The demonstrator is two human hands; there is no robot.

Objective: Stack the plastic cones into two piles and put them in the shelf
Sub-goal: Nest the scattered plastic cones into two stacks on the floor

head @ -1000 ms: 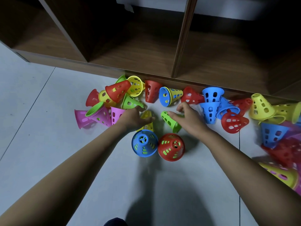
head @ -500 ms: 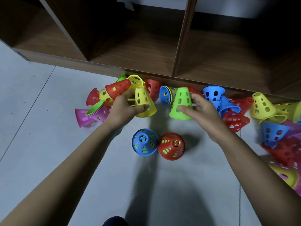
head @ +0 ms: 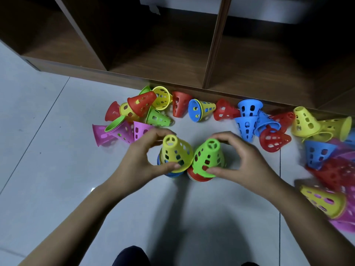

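Mid-frame, I'm gripping a yellow cone [head: 176, 154] in my left hand [head: 138, 166] and a green cone [head: 208, 158] in my right hand [head: 247, 164]; pressing crooked risks jamming them.

A: Is it bright?
B: Dim. Soft overhead light falls on the pale floor [head: 57, 169]; the shelf [head: 157, 60] bays are dark.
A: Shadows?
B: A broad one at bottom centre.
A: Sharp?
B: The centre is; the cones [head: 326, 200] at the right edge smear, and straight lines bow.
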